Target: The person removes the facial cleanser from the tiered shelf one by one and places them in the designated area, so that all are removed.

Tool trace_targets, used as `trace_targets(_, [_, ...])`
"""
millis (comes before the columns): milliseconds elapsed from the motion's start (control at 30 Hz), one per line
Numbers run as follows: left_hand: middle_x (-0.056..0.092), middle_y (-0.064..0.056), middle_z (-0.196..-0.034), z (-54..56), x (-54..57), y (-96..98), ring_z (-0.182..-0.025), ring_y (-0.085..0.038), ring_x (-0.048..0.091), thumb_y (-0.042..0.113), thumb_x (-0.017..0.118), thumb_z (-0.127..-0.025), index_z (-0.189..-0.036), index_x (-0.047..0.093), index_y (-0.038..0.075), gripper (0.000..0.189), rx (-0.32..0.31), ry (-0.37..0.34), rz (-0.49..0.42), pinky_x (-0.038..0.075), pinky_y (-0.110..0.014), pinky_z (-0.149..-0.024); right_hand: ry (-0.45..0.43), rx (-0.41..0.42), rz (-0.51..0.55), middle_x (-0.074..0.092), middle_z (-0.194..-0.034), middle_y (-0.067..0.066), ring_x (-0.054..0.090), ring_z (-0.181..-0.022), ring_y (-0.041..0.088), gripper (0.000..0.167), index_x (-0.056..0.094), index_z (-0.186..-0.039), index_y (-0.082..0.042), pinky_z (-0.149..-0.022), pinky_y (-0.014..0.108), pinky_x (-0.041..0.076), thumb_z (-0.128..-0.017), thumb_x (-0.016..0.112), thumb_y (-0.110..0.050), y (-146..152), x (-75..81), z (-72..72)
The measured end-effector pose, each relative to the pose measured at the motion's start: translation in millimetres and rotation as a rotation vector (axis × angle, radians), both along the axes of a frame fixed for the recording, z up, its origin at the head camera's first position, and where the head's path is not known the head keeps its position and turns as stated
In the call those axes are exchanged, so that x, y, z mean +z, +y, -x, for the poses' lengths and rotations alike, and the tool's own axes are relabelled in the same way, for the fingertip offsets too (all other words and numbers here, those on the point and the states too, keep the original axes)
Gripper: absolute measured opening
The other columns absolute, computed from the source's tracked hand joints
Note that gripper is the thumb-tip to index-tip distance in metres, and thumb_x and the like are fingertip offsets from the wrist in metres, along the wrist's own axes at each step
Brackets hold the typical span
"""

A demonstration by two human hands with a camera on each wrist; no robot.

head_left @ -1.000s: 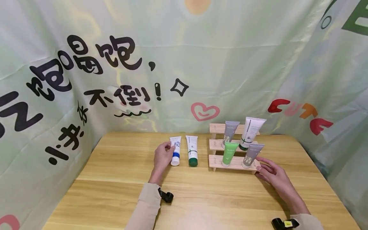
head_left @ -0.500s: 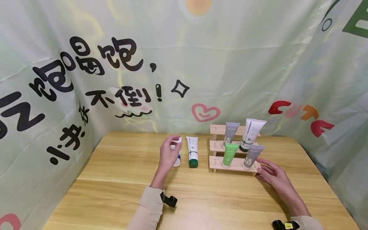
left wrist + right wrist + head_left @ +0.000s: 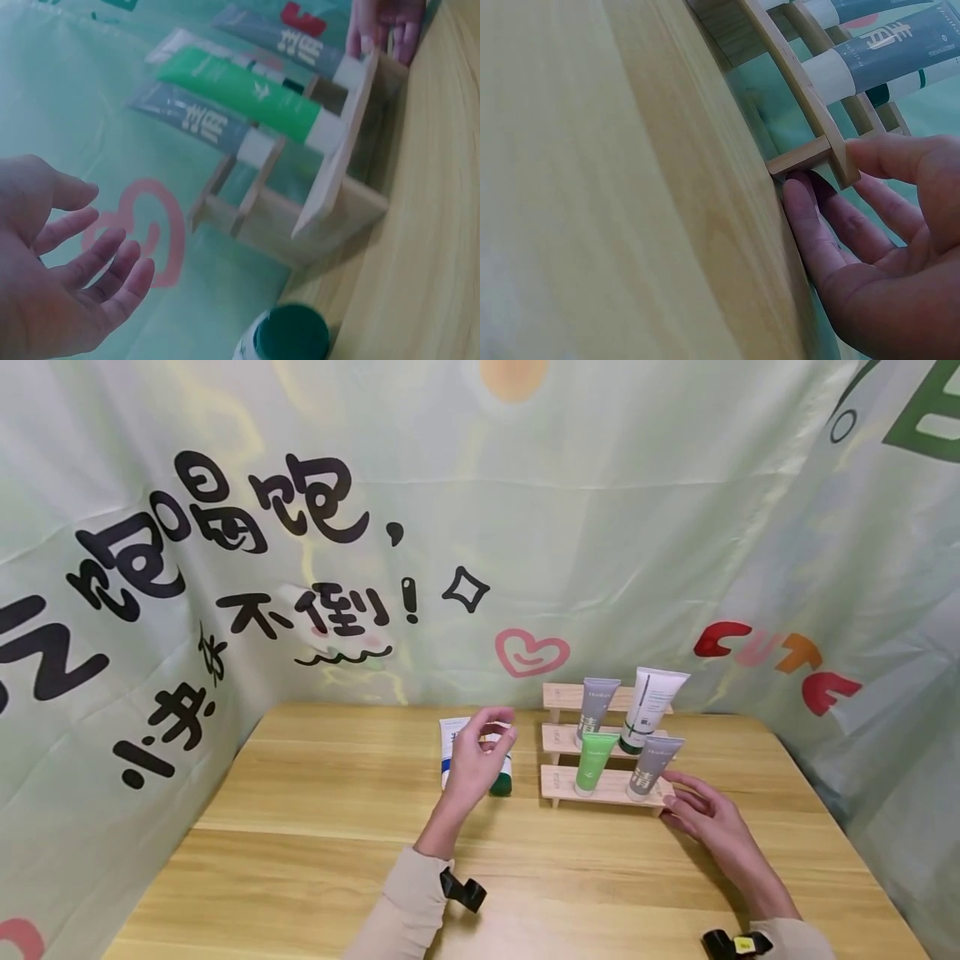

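My left hand [image 3: 474, 764] hovers in front of two tubes, fingers loosely bent and nothing in them. Behind it are a white tube with a blue band [image 3: 452, 737] and, mostly covered by the hand, a white tube with a green cap [image 3: 501, 783]. At the right, my right hand [image 3: 708, 818] holds the end of a three-step wooden display rack [image 3: 558, 787] between thumb and fingers. On its lower step stand a green tube [image 3: 595, 763] and a grey tube [image 3: 654, 767]. Higher up are another grey tube [image 3: 599, 703] and a large white tube [image 3: 654, 703].
The wooden table [image 3: 315, 827] reaches back to a printed fabric curtain [image 3: 420, 510], which hangs close behind the rack and also encloses both sides. Black wrist cameras sit on both forearms, the left one [image 3: 463, 891] low over the table.
My left hand has let go of the blue-banded tube, lifted off and moved right, across in front of the green-capped tube. My right hand has stayed at the rack's end.
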State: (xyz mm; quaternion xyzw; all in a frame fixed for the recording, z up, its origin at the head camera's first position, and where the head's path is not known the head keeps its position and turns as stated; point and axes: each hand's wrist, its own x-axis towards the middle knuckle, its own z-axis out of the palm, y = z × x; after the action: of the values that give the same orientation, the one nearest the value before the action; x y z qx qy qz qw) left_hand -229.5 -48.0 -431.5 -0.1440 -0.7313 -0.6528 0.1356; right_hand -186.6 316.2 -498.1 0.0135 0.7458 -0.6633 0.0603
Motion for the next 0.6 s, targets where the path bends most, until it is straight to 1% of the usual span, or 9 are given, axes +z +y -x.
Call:
trace_targets(133, [0.066, -0.018, -0.119, 1.8, 7.1, 14.5, -0.108, -0.032, 0.065, 0.007, 0.068, -0.099, -0.125, 0.065, 0.000, 0.027, -0.070, -0.010, -0.051, 0.058, -0.043, -0.091, 0.009, 0.007, 0.018, 0.065, -0.118, -0.014, 0.065, -0.104, -0.001, 0.060, 0.040, -0.152, 0.003, -0.088, 0.025, 0.058, -0.102, 0.066, -0.019, 1, -0.3, 0.0])
trace_targets(200, [0.065, -0.021, -0.120, 3.9, 11.1, 22.0, -0.110, -0.033, 0.065, 0.008, 0.067, -0.099, -0.126, 0.064, -0.002, 0.029, -0.102, -0.012, -0.075, 0.057, -0.045, -0.094, 0.009, 0.007, 0.028, 0.066, -0.117, -0.014, 0.065, -0.105, 0.000, 0.059, 0.041, -0.151, 0.002, -0.088, 0.025, 0.058, -0.102, 0.066, -0.019, 0, -0.5, 0.0])
trace_targets(267, [0.066, -0.022, -0.121, 6.3, 15.1, 29.1, -0.111, -0.032, 0.064, 0.009, 0.067, -0.099, -0.127, 0.063, -0.002, 0.030, -0.121, -0.015, -0.082, 0.057, -0.043, -0.094, 0.010, 0.005, 0.028, 0.067, -0.116, -0.015, 0.066, -0.104, -0.001, 0.058, 0.042, -0.151, 0.001, -0.087, 0.025, 0.058, -0.102, 0.066, -0.019, 0, -0.8, -0.1])
trace_targets(333, [0.067, -0.020, -0.121, 8.7, 18.8, 36.1, -0.109, -0.029, 0.065, 0.008, 0.067, -0.099, -0.127, 0.064, 0.001, 0.029, -0.131, -0.011, -0.074, 0.058, -0.038, -0.092, 0.011, 0.004, 0.026, 0.067, -0.116, -0.014, 0.066, -0.104, 0.000, 0.058, 0.043, -0.151, 0.002, -0.087, 0.025, 0.058, -0.102, 0.066, -0.019, 0, -1.7, 0.0])
trace_targets(467, [0.068, -0.015, -0.119, 12.6, 25.9, 49.7, -0.106, -0.026, 0.065, 0.006, 0.068, -0.097, -0.126, 0.066, 0.003, 0.029, -0.132, -0.004, -0.044, 0.059, -0.031, -0.087, 0.001, -0.002, -0.002, 0.066, -0.125, -0.003, 0.065, -0.105, 0.000, 0.061, 0.040, -0.152, 0.003, -0.089, 0.026, 0.058, -0.102, 0.066, -0.020, 0, -2.1, -0.1])
trace_targets(533, [0.068, -0.015, -0.119, 15.4, 28.5, 55.6, -0.106, -0.025, 0.065, 0.006, 0.069, -0.097, -0.126, 0.066, 0.003, 0.029, -0.137, -0.009, -0.046, 0.058, -0.029, -0.087, -0.001, -0.003, -0.024, 0.063, -0.131, 0.004, 0.065, -0.106, -0.001, 0.062, 0.038, -0.153, 0.004, -0.089, 0.026, 0.057, -0.103, 0.065, -0.022, 0, -1.6, 0.0])
trace_targets(600, [0.068, -0.014, -0.121, 19.4, 30.3, 60.5, -0.107, -0.024, 0.065, 0.006, 0.069, -0.097, -0.126, 0.066, 0.005, 0.029, -0.146, -0.022, -0.055, 0.058, -0.029, -0.088, -0.006, -0.007, -0.036, 0.062, -0.133, 0.007, 0.064, -0.106, -0.001, 0.064, 0.038, -0.153, 0.004, -0.090, 0.026, 0.057, -0.103, 0.065, -0.024, -1, -0.6, 0.1])
